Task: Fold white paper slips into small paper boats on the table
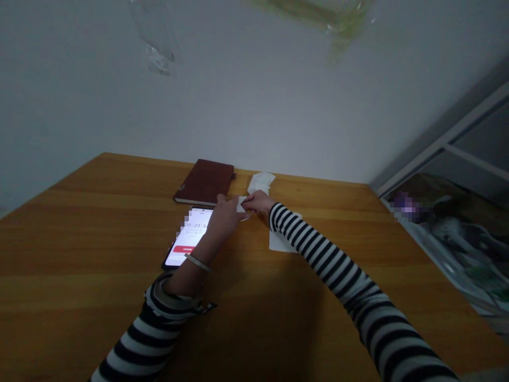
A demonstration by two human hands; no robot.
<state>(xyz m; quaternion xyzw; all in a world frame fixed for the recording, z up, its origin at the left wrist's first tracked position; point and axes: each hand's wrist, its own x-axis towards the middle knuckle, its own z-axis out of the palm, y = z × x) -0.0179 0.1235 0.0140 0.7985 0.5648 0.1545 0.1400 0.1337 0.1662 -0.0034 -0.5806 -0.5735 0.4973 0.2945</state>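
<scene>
My left hand [225, 216] and my right hand [256, 202] meet above the middle of the wooden table [99, 233]. A small piece of white paper [241, 204] is pinched between their fingers. Its folds and lower part are hidden by my fingers. Under my left wrist lies a smartphone [186, 239] showing a timer and a red button. A white paper sheet [280, 243] lies partly under my right forearm. A crumpled white tissue [260, 183] sits just beyond my right hand.
A dark red notebook [204, 183] lies near the far edge of the table. A white wall [254, 95] rises behind the table. A window frame [449, 143] stands at the right, with blurred items beyond it. Translucent plastic [157, 40] hangs at the top.
</scene>
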